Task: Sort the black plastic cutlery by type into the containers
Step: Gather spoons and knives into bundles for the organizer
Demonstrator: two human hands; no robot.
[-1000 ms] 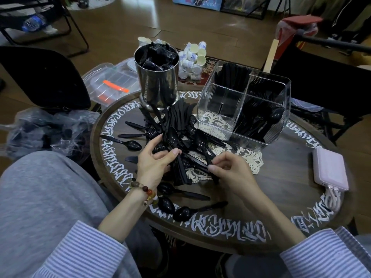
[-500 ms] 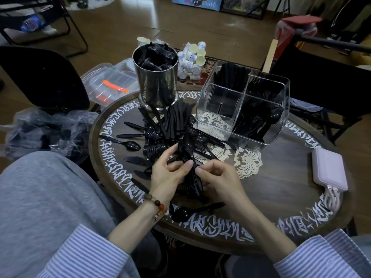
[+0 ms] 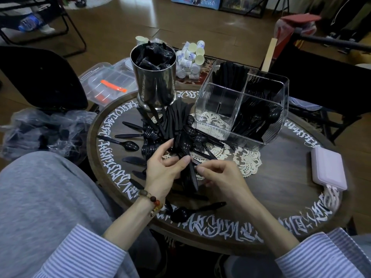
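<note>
Clutter around the round dark wooden worktop (image 3: 281,199)
A pink rectangular power bank (image 3: 329,170) lay at its right edge, a cream lace doily (image 3: 248,162) sat near the centre, and small white paper cups (image 3: 190,57) were heaped behind.

Dim, soft indoor light with glare on the wooden floor (image 3: 180,23), wide-angle bending at edges, slight blur.
</note>
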